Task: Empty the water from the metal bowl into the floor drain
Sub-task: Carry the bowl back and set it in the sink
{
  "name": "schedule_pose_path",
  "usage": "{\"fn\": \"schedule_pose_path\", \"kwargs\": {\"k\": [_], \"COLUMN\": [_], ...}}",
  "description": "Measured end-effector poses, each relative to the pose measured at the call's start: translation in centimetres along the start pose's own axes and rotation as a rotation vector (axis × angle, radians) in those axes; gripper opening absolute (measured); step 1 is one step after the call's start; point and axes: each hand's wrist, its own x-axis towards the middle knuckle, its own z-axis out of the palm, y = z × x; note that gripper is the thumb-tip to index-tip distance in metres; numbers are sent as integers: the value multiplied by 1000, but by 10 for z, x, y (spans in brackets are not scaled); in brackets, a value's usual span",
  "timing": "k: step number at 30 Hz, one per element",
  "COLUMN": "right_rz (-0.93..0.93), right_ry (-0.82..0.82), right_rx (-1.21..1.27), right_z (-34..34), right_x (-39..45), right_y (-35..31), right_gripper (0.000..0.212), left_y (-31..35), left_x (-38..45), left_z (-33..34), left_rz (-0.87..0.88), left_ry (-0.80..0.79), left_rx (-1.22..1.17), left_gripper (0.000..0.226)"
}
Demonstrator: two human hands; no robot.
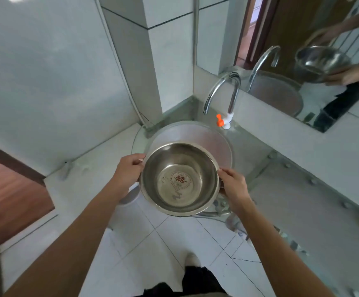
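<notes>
I hold a round metal bowl [179, 179] level in front of me, above the near edge of a glass basin [206, 136]. A red emblem shows on the bowl's bottom, and I cannot tell how much water lies in it. My left hand [129, 169] grips the bowl's left rim. My right hand [234, 185] grips its right rim. No floor drain shows in the white tiled floor [153, 243] below.
A chrome gooseneck tap [223, 91] with an orange handle stands behind the basin. A wall mirror [281, 61] hangs to the right above a grey counter [313, 200]. A wooden door [9, 196] is at the left. My foot [192, 260] stands on the tiles.
</notes>
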Motion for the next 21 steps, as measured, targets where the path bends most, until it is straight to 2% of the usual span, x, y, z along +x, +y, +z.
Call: {"fn": "schedule_pose_path", "kwargs": {"k": [4,9,14,21], "right_rz": [25,60,146,240], "right_ry": [108,182,357,554], "right_rx": [-36,-58,-112,-159], "right_z": [12,27,47,82], "right_x": [41,82,123,158], "right_y": [-12,-11,0,24], "right_gripper": [15,37,21,21], "left_y": [7,14,15,7], "left_x": [77,163,247,330], "left_z": [12,33,51,80], "left_rz": [-6,30,59,127], "left_ry": [-84,-199,-383,-557], "left_rx": [93,192,260,374], "left_gripper": [40,41,45,47]}}
